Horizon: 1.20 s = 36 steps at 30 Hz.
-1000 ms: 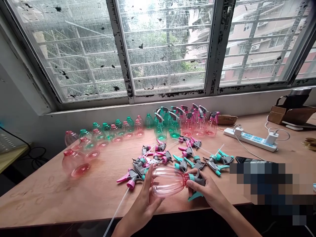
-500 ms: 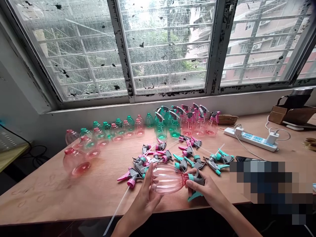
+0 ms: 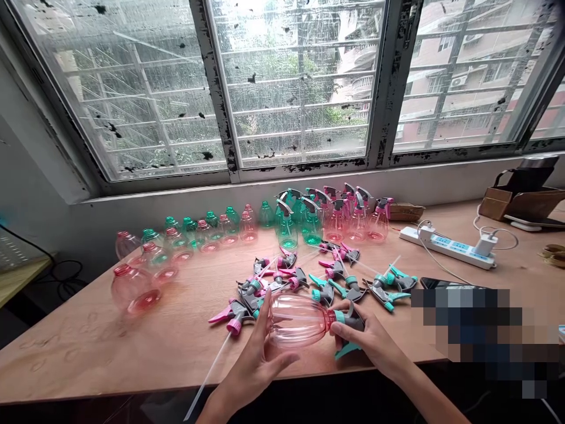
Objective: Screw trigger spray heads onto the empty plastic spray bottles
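Note:
A clear pink spray bottle [image 3: 298, 321] lies sideways between my hands above the front of the table. My left hand [image 3: 260, 353] cups its base, with the thumb stretched out below the bottle and apart from it. Some left fingers are hidden behind the bottle. On the neck sits a grey and teal sprayer head [image 3: 353, 321]. My right hand [image 3: 373, 338] is closed round this head and its teal collar, with the teal trigger pointing down. Just beyond lie several loose sprayer heads, some pink [image 3: 236, 324], others teal [image 3: 384, 288].
Headless pink bottles [image 3: 135, 288] and green bottles [image 3: 214, 219] stand at the back left. Behind the loose heads stand green sprayers [image 3: 288, 227] and pink sprayers [image 3: 378, 224] with heads on. A power strip [image 3: 450, 247] and phone [image 3: 454, 284] lie on the right.
My left thumb has swung outward, away from the bottle's underside. Bottle and right hand have barely moved; the right hand still grips the sprayer head.

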Each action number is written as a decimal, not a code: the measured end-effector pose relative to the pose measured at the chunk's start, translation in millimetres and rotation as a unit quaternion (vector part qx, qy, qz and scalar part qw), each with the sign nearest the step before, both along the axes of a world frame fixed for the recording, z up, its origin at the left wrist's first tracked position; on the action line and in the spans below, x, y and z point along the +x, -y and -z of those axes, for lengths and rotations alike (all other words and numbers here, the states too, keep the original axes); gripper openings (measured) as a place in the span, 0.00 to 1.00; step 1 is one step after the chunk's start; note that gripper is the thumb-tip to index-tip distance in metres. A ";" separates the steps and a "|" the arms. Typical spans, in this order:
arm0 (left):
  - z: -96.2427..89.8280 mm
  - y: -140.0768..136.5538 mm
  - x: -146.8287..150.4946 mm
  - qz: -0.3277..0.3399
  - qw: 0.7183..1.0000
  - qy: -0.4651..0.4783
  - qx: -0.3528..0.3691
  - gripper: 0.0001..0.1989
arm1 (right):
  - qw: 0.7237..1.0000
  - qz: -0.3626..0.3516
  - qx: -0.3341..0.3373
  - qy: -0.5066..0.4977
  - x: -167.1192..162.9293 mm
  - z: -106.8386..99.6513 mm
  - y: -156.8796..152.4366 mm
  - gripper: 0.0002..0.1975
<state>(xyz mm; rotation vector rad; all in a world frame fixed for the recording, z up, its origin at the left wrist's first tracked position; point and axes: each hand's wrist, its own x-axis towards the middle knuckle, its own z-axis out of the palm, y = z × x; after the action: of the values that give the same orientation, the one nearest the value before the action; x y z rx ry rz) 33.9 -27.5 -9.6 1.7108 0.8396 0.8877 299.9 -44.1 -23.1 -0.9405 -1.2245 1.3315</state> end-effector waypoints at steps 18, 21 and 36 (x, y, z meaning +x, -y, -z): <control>-3.9 0.8 2.0 -0.017 0.999 -0.024 0.028 0.51 | 1.000 -0.019 0.003 -0.014 2.1 3.7 -1.4 0.18; -2.6 0.4 2.8 -0.023 0.999 -0.026 0.040 0.50 | 1.000 -0.017 0.001 -0.017 3.2 6.6 -2.9 0.17; -6.9 1.7 5.4 -0.020 0.998 -0.022 0.052 0.51 | 0.999 -0.004 0.000 -0.046 1.7 4.8 -2.6 0.17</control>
<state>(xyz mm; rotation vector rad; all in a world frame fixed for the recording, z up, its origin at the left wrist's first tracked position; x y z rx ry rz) 39.3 -29.1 -2.7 1.8148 0.8725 0.9370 301.5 -41.5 -27.9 -0.8665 -1.1590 1.3654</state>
